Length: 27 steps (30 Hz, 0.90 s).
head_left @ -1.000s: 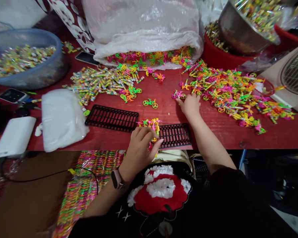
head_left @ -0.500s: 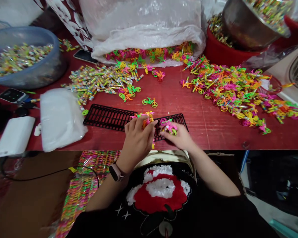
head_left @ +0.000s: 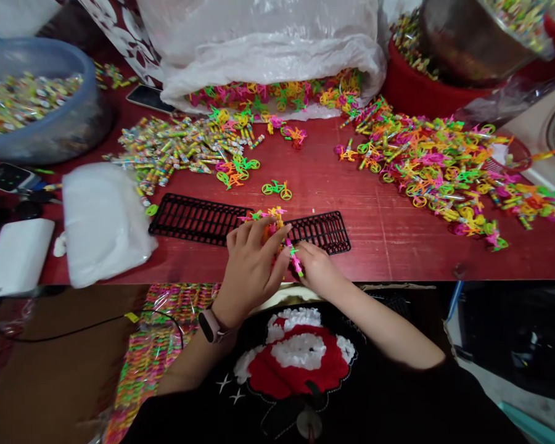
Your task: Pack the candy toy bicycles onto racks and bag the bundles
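Observation:
My left hand [head_left: 252, 265], a band on its wrist, curves over a few colourful toy bicycles [head_left: 274, 223] on the black slotted rack [head_left: 198, 219]. My right hand [head_left: 319, 268] is closed on a pink and green toy bicycle [head_left: 295, 259], low beside my left thumb. The rack's right part [head_left: 321, 231] shows bare slots past my right fingers. A single green and orange bicycle [head_left: 277, 190] lies beyond the rack. What lies under my left palm is hidden.
Wrapped sticks [head_left: 176, 148] are heaped at the back left, near a blue basin [head_left: 41, 123]. Mixed bicycles and sticks [head_left: 444, 172] cover the right. A white bag [head_left: 268, 61] of bicycles lies behind; a white plastic pack [head_left: 104, 225] sits left.
My right hand has moved left and towards the table's front edge, beside my left hand, carrying the bicycle off the rack's right part. My left hand has shifted slightly left. The camera view has shifted a little.

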Tool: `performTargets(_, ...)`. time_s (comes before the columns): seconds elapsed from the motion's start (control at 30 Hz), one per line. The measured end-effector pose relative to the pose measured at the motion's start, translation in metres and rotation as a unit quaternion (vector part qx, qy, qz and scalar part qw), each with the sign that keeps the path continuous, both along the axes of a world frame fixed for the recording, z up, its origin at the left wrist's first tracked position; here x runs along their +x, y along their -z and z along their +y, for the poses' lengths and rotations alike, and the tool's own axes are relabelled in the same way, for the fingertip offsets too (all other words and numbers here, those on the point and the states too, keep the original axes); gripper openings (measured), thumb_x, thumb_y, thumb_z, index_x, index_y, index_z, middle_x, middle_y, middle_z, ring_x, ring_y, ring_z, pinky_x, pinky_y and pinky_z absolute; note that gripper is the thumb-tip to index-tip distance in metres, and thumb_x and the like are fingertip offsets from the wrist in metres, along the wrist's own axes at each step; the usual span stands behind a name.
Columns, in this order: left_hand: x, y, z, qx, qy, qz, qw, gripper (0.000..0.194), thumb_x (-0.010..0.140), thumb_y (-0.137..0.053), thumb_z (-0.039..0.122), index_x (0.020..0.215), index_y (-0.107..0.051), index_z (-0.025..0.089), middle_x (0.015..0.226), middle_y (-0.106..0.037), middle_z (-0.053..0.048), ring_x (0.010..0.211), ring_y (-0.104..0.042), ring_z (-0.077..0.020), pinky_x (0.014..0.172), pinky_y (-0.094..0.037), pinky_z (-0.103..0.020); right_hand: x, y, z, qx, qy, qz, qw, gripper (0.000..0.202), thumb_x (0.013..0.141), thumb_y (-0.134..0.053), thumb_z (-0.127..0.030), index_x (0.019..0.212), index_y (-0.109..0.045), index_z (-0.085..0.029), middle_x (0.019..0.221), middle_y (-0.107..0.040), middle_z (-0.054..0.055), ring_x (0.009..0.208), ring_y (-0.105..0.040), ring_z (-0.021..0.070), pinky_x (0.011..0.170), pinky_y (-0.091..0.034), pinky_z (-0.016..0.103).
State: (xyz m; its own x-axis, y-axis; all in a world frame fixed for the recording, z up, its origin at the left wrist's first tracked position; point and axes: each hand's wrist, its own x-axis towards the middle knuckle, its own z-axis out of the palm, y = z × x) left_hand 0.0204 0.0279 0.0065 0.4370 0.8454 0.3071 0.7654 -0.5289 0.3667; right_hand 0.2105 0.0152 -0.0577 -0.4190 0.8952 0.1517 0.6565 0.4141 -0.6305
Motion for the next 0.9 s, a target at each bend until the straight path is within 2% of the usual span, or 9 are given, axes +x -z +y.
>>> performTargets(0.13, 0.000, 0.001, 0.000, 0.015, 0.001, -0.009, 1.000, 0.046, 0.098, -0.062, 0.046, 0.139, -0.062, 0.026, 0.144, -0.057, -0.016, 0.127, -0.050, -0.0385, 0.103, -0.038, -0.056, -0.002, -0.002, 0.003, 0.007, -0.013, -0.023, 1.000, 0.027, 0.085, -0.052, -0.002, 0.102, -0.066, -0.018, 0.104, -0.068, 0.011, 0.097, -0.064, 0.0248, 0.093, -0.057, 0.040)
performTargets(0.3, 0.002, 0.003, 0.002, 0.021, -0.019, -0.021, 0.999, 0.039, 0.095, -0.068, 0.038, 0.133, -0.065, 0.029, 0.141, -0.059, -0.013, 0.126, -0.052, -0.0367, 0.103, -0.040, -0.055, -0.006, 0.000, 0.007, 0.012, -0.008, -0.038, 0.999, 0.026, 0.086, -0.049, -0.002, 0.097, -0.065, -0.019, 0.101, -0.068, 0.009, 0.095, -0.063, 0.0235, 0.090, -0.056, 0.038)
performTargets(0.47, 0.003, 0.003, 0.002, 0.024, -0.031, -0.034, 0.999, 0.031, 0.096, -0.068, 0.035, 0.126, -0.066, 0.027, 0.138, -0.061, -0.013, 0.124, -0.054, -0.0352, 0.102, -0.041, -0.053, -0.012, -0.001, 0.007, -0.003, 0.000, -0.045, 0.999, 0.024, 0.083, -0.052, 0.000, 0.091, -0.065, -0.018, 0.097, -0.067, 0.010, 0.090, -0.063, 0.0229, 0.087, -0.056, 0.037)
performTargets(0.57, 0.003, 0.006, 0.001, 0.030, -0.041, -0.062, 0.997, 0.022, 0.094, -0.071, 0.035, 0.112, -0.065, 0.025, 0.135, -0.062, -0.013, 0.123, -0.055, -0.0343, 0.102, -0.042, -0.053, -0.009, -0.008, 0.007, -0.027, -0.005, -0.009, 1.000, 0.019, 0.089, -0.055, -0.003, 0.088, -0.067, -0.018, 0.093, -0.068, 0.007, 0.086, -0.065, 0.0201, 0.082, -0.056, 0.032)
performTargets(0.67, 0.003, 0.008, -0.002, 0.035, -0.043, -0.079, 0.995, 0.017, 0.092, -0.074, 0.032, 0.099, -0.062, 0.024, 0.135, -0.063, -0.011, 0.122, -0.056, -0.0327, 0.102, -0.042, -0.051, 0.011, -0.023, 0.023, -0.053, -0.017, 0.015, 0.998, 0.011, 0.089, -0.069, -0.012, 0.088, -0.073, -0.021, 0.088, -0.072, 0.001, 0.082, -0.068, 0.0161, 0.077, -0.055, 0.025)
performTargets(0.73, 0.002, 0.008, -0.004, 0.037, -0.042, -0.086, 0.995, 0.017, 0.091, -0.076, 0.029, 0.095, -0.062, 0.024, 0.134, -0.063, -0.010, 0.121, -0.056, -0.0319, 0.101, -0.042, -0.050, 0.035, -0.035, 0.050, -0.037, 0.047, 0.006, 0.998, 0.012, 0.092, -0.068, -0.016, 0.098, -0.076, -0.022, 0.094, -0.075, 0.003, 0.086, -0.069, 0.0171, 0.083, -0.055, 0.027)
performTargets(0.8, 0.002, 0.009, -0.006, 0.039, -0.041, -0.093, 0.994, 0.016, 0.089, -0.078, 0.027, 0.092, -0.062, 0.024, 0.133, -0.064, -0.009, 0.122, -0.055, -0.0319, 0.100, -0.042, -0.050, 0.064, -0.045, 0.088, 0.005, 0.183, -0.012, 0.983, 0.023, 0.100, -0.053, -0.019, 0.109, -0.074, -0.012, 0.108, -0.074, 0.016, 0.099, -0.069, 0.0246, 0.094, -0.053, 0.039)
performTargets(0.87, 0.002, 0.008, -0.007, 0.043, -0.039, -0.104, 0.993, 0.016, 0.089, -0.078, 0.025, 0.088, -0.062, 0.024, 0.131, -0.065, -0.008, 0.123, -0.055, -0.0318, 0.101, -0.041, -0.051, 0.093, -0.049, 0.129, 0.024, 0.301, -0.042, 0.953, 0.031, 0.101, -0.053, -0.023, 0.115, -0.069, -0.001, 0.114, -0.070, 0.029, 0.109, -0.067, 0.0343, 0.101, -0.049, 0.050)
performTargets(0.9, 0.002, 0.008, -0.008, 0.046, -0.038, -0.109, 0.992, 0.016, 0.089, -0.078, 0.024, 0.086, -0.062, 0.023, 0.130, -0.066, -0.007, 0.123, -0.055, -0.0314, 0.101, -0.041, -0.051, 0.105, -0.048, 0.148, 0.019, 0.382, -0.089, 0.920, 0.035, 0.100, -0.059, -0.027, 0.117, -0.068, 0.001, 0.115, -0.070, 0.031, 0.110, -0.067, 0.0364, 0.101, -0.049, 0.051)
